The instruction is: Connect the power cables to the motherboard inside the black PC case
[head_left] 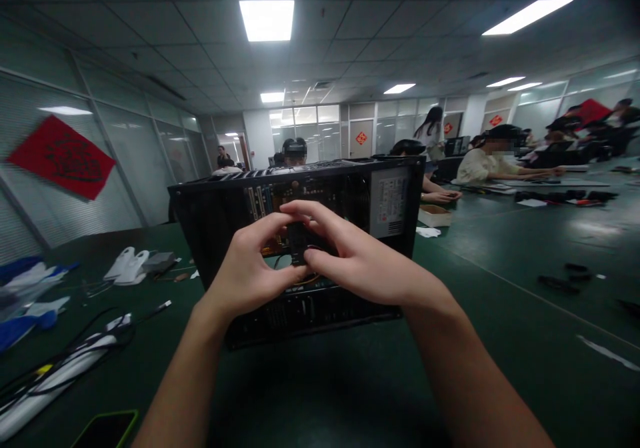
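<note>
A black open computer case (215, 228) stands on its side on the dark green table (500, 315) in front of me, its circuit board and a power supply (391, 201) showing inside. Both hands are raised before the opening. My left hand (250, 268) and my right hand (350, 255) pinch a small black part (298, 243) between fingertips and thumbs. Orange and black wires show just under the part. What the part is cannot be told.
Cables and white bags (55, 368) lie at the left, a phone with a green rim (105, 429) near the front edge. A small box (434, 216) sits right of the case. Several people sit at tables at the back right.
</note>
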### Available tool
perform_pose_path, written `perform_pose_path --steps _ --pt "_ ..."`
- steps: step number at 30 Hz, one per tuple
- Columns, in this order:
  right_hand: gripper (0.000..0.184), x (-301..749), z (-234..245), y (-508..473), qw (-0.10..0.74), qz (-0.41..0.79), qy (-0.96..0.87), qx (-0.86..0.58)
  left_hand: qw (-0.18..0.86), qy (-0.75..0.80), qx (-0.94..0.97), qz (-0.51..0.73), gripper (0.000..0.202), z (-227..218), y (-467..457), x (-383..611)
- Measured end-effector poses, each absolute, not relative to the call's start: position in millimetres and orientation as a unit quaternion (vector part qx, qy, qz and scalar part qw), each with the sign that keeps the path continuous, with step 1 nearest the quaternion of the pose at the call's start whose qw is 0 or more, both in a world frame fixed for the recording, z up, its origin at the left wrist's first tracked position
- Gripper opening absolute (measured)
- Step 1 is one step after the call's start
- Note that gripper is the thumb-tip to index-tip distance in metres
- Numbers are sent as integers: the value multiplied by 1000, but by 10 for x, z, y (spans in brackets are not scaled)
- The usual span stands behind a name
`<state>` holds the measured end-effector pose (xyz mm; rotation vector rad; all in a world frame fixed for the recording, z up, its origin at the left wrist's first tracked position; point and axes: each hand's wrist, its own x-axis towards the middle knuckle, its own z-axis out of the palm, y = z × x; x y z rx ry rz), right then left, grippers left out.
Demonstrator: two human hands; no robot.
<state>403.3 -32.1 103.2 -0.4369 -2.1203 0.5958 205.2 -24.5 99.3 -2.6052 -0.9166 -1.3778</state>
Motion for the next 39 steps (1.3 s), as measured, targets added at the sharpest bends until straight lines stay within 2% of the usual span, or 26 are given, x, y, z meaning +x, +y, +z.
perform_pose_path --steps 9,14,19,27,39 --pt "61 4039 1033 -339 427 237 -853 -184 35 -306 -846 -435 45 1013 -268 2043" --pt "60 4039 1011 -315 439 250 -844 -183 5 -312 -838 -447 46 998 -267 2070" --pt "57 4052 1036 -303 443 306 -830 -146 -21 -294 -836 -463 44 994 -295 2107" --pt "60 4121 986 -211 434 407 -796 -114 20 -306 -821 -482 34 1096 -525 2269" --pt "62 4147 1023 -283 425 395 -801 -147 48 -321 -819 -473 34 1096 -559 2275"
